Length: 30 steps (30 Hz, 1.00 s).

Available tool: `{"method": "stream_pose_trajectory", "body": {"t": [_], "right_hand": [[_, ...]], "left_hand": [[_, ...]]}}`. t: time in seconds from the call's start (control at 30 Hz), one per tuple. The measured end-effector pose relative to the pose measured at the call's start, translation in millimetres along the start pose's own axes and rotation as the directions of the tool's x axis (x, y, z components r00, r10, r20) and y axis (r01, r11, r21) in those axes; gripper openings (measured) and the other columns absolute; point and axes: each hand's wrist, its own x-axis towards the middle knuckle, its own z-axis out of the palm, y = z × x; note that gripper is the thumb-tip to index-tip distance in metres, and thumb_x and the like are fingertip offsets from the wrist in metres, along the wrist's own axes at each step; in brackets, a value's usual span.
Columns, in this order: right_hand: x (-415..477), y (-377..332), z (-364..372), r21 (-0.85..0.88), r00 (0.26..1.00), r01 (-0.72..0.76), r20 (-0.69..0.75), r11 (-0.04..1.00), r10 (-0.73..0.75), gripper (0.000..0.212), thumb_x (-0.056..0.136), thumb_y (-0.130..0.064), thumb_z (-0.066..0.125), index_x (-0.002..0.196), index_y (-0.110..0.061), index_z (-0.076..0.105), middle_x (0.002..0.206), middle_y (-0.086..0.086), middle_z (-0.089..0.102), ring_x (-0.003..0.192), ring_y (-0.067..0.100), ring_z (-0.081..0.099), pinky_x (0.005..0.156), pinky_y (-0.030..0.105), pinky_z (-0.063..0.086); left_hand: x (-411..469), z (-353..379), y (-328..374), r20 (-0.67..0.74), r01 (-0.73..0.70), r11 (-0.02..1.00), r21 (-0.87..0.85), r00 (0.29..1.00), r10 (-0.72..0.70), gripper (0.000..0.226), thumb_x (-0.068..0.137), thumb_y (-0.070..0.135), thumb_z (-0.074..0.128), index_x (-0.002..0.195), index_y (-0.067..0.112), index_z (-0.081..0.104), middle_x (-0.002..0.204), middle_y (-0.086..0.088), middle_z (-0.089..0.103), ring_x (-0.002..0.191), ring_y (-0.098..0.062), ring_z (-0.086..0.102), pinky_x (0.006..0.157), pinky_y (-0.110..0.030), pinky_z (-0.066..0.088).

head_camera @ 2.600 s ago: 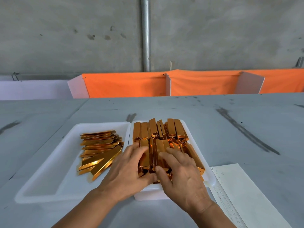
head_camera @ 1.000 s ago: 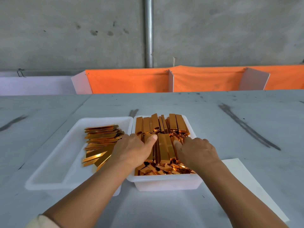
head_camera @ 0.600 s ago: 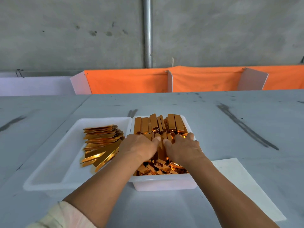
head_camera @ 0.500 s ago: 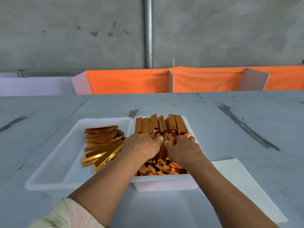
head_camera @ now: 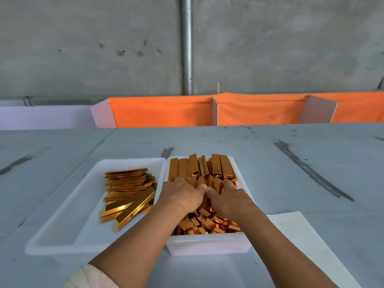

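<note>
The left hand (head_camera: 182, 196) and right hand (head_camera: 229, 199), thumbs touching, curl their fingers round glossy gold rectangular boxes (head_camera: 216, 169) beneath them, inside a smooth white tub (head_camera: 207, 245). Flat gold blanks (head_camera: 128, 190) lie left of the fingers.

The 2 arms reach forward; left hand (head_camera: 182, 197) and right hand (head_camera: 230, 200) lie palm-down, thumbs touching, fingers bent downward.

The shiny, long, narrow gold-orange cardboard boxes (head_camera: 216, 167) fill a white plastic tub (head_camera: 207, 245), heaped above its rim. At the far end a row lies lengthwise, side by side, with the far ends raised. At the near end they lie packed loosely, their small ends showing. In the middle a bunch is tipped up, gripped between the left hand (head_camera: 182, 197) and the right hand (head_camera: 229, 199).
</note>
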Motion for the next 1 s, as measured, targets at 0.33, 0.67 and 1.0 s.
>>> {"method": "stream_pose_trajectory", "body": {"t": [0.33,0.67,1.0], "right_hand": [[13.9,3.4,-4.1,0.137,0.996,-0.050,0.080,0.989,0.039,0.075,0.094,-0.071,0.033,0.155,-0.030,0.019,0.159,0.011,0.028,0.143,0.035,0.033,0.111,0.049,0.035],[9.5,2.9,-12.6,0.499,0.979,-0.151,0.193,0.854,0.060,0.078,0.089,-0.071,0.046,0.151,-0.028,0.027,0.153,0.007,0.040,0.139,0.033,0.039,0.109,0.052,0.037],[0.4,8.7,-21.0,0.712,0.945,-0.263,0.326,0.651,0.026,0.046,0.088,-0.066,0.057,0.110,-0.026,0.061,0.088,0.001,0.072,0.089,0.022,0.064,0.076,0.041,0.051]], "left_hand": [[4.1,-1.5,0.4,0.155,0.049,0.975,-0.219,0.988,-0.015,0.093,0.083,0.077,0.039,0.151,0.019,0.013,0.150,-0.011,0.039,0.131,-0.033,0.045,0.094,-0.042,0.047],[7.8,-1.3,3.5,0.217,0.119,0.919,-0.377,0.975,-0.038,0.100,0.076,0.087,0.032,0.152,0.023,0.015,0.153,-0.011,0.030,0.138,-0.034,0.033,0.102,-0.045,0.038],[1.3,-6.3,5.1,0.330,0.260,0.687,-0.679,0.944,-0.032,0.097,0.076,0.083,0.045,0.152,0.029,0.018,0.155,-0.009,0.029,0.137,-0.034,0.034,0.100,-0.055,0.045]]}}
